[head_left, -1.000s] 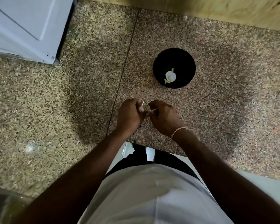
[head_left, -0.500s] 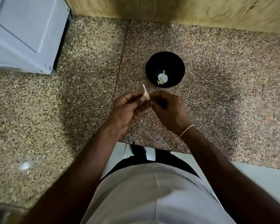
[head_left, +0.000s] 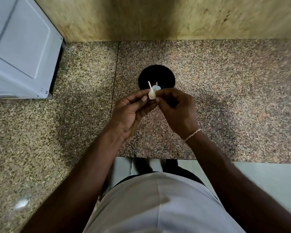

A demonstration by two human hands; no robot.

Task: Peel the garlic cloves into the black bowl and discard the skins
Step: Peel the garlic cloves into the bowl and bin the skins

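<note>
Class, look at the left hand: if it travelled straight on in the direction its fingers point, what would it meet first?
The left hand would first meet the garlic clove it pinches, then the right hand; depth is unclear.

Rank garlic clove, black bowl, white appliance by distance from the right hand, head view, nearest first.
From the right hand:
1. Garlic clove: pinched at its fingertips, shared with the left hand.
2. Black bowl: just beyond the hands, on the counter.
3. White appliance: far left, by the wall.
</note>
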